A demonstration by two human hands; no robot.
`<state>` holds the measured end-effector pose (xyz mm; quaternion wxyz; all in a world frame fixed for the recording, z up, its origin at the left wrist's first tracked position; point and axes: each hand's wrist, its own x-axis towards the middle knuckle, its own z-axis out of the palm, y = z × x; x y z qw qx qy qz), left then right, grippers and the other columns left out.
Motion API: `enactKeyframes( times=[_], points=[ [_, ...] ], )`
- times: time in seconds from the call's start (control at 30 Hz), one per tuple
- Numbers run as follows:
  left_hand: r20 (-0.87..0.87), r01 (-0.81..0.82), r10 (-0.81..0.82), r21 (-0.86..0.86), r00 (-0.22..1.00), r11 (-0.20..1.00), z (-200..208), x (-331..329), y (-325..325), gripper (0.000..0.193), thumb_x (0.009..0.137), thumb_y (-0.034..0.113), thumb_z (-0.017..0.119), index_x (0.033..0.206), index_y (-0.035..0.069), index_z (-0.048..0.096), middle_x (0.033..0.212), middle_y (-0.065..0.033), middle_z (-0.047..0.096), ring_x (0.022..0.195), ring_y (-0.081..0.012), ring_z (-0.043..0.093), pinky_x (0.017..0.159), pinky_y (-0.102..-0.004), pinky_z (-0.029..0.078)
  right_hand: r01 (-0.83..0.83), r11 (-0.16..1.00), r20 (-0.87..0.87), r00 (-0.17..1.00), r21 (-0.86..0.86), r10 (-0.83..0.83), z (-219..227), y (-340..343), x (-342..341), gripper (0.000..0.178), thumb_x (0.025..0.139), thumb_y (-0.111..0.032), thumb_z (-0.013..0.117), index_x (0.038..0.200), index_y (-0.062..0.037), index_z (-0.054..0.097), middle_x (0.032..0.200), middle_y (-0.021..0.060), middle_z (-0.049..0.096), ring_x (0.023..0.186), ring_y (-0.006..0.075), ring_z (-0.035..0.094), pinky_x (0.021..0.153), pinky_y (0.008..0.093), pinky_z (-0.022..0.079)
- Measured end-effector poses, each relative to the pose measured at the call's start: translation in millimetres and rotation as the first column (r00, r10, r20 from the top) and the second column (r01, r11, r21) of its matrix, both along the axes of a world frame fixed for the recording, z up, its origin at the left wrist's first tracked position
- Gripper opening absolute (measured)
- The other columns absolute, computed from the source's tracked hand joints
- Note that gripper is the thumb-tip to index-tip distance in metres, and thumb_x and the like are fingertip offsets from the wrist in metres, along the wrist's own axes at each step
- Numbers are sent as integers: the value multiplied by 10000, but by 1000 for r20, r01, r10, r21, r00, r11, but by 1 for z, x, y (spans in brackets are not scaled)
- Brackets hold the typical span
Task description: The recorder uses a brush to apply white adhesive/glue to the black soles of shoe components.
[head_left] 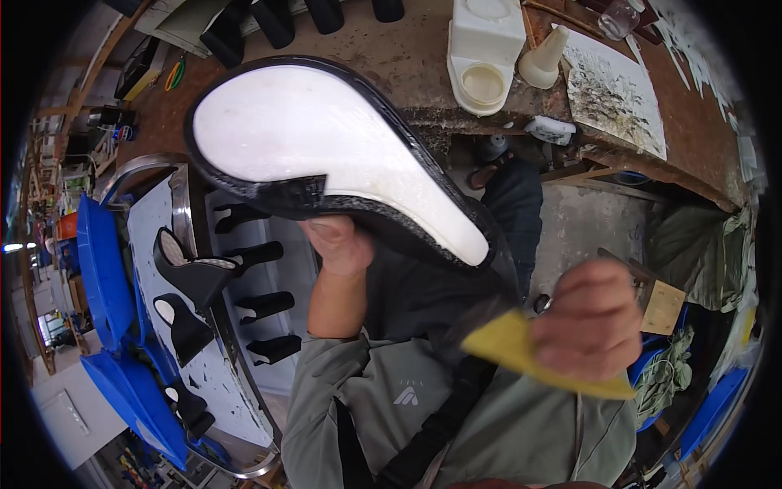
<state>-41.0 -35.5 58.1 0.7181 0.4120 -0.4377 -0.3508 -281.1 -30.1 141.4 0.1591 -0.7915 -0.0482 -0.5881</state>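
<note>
The two hands are apart. The left hand (pixel 338 244) is clamped on a black shoe (pixel 391 236), its thumb lying against the edge beneath the heel-to-toe curve, its other fingers hidden behind. The shoe is held up before the chest, between the wearer and the bench, with its white sole (pixel 285 122) turned to the camera; the wide end points to the left and the narrow end to the lower right. A notch of black cuts into the white along the lower edge. The right hand (pixel 590 322), blurred, is closed around a flat yellow piece (pixel 505 346) whose tip points toward the shoe without touching it; its exact kind is too smeared to tell.

Behind the hands is the wearer's grey-green shirt (pixel 391 391) with a dark strap (pixel 436 424) across it. To the left, several black wedge shoes (pixel 195 273) stand or lie on a white panel (pixel 155 244) in a curved metal frame, with blue bins (pixel 106 269) beyond. Across the top runs the brown bench (pixel 391 49), carrying a white plastic container (pixel 489 57), a cream cone-shaped vessel (pixel 544 61), a dark-smeared sheet (pixel 615 90) and a glass jar (pixel 621 18). Below the bench, near a dark trouser leg (pixel 517 212), shows grey floor (pixel 582 224).
</note>
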Motion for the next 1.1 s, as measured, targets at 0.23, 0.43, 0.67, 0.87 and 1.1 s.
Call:
enactKeyframes(
  times=[0.23,0.43,0.67,0.87,1.1],
  points=[
    [-108,42,-41,7,993,999,10,-1,-7,940,840,710,384,1440,13,193,1367,-293,362,938,-303,578,732,-351,511,-192,980,-51,980,60,195,6,-12,-10,121,701,-61,639,775,24,683,753,169,663,488,147,537,437,236,369],
    [-165,290,-303,-98,939,952,18,1,-19,842,897,639,335,1436,5,211,1346,-304,388,919,-307,588,723,-350,515,-400,891,-135,892,214,432,24,-25,-34,95,807,-83,643,807,-6,697,809,134,679,490,119,539,425,229,366],
    [-278,395,-414,-125,867,910,25,5,-18,840,898,620,368,1433,-7,210,1336,-328,384,944,-321,592,723,-356,530,-109,989,-277,951,101,133,16,-52,3,164,792,-109,672,900,13,688,845,151,667,471,137,511,400,244,344],
    [-16,324,-324,-7,946,946,-8,19,-17,887,854,647,445,1417,-8,241,1303,-306,421,902,-307,598,727,-364,526,-258,915,-194,925,309,326,34,-21,-38,103,733,-51,691,800,27,694,729,137,661,456,144,521,420,240,390],
    [-714,638,-284,286,640,715,31,-7,14,791,822,425,644,1416,23,309,1348,-128,451,1181,-248,485,979,-367,388,86,868,-125,992,489,-28,51,-63,28,126,826,-115,656,845,4,693,727,88,661,552,132,609,448,230,448]
  ],
)
